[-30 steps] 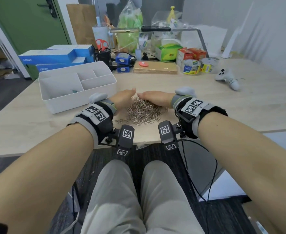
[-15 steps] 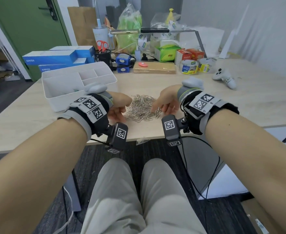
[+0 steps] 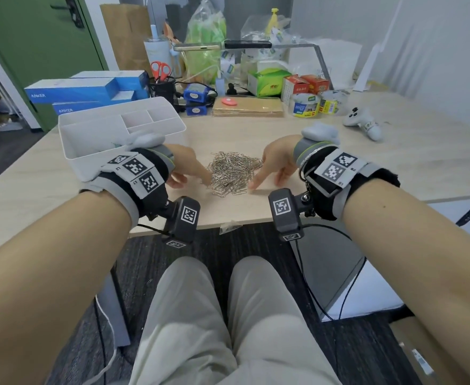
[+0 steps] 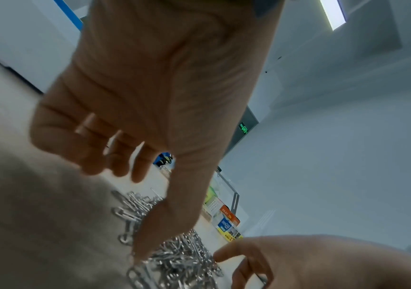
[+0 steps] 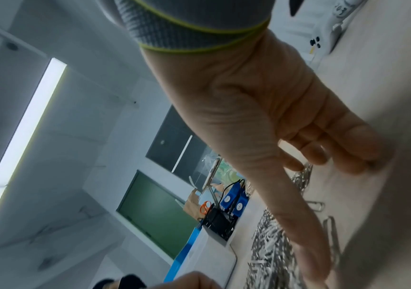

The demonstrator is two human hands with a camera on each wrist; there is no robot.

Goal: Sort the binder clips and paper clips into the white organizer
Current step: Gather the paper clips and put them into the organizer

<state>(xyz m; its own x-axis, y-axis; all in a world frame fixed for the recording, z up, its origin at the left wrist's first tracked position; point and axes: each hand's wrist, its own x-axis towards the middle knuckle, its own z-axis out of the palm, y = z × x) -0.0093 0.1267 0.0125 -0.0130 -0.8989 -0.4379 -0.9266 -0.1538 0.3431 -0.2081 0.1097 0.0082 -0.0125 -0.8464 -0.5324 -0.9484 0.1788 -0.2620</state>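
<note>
paper clips (image 3: 232, 173) between hands, organizer (image 3: 95, 134) left

Light wooden table (image 3: 395, 173) stood on dark striped floor (image 3: 256, 240). Green door (image 3: 34, 51) was behind the table's far left corner; grey wall (image 3: 436, 51) beyond its right side. Ceiling strip light (image 5: 24, 125) was lit above.

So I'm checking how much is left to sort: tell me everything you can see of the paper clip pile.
The paper clip pile is a loose heap of silver wire clips, tangled and overlapping, lying on the light wooden table near its front edge, right of the white organizer. A few clips lie loose along its near edge. The left hand touches its left side with a fingertip; the right hand flanks its right side, thumb stretched along its edge.
</note>
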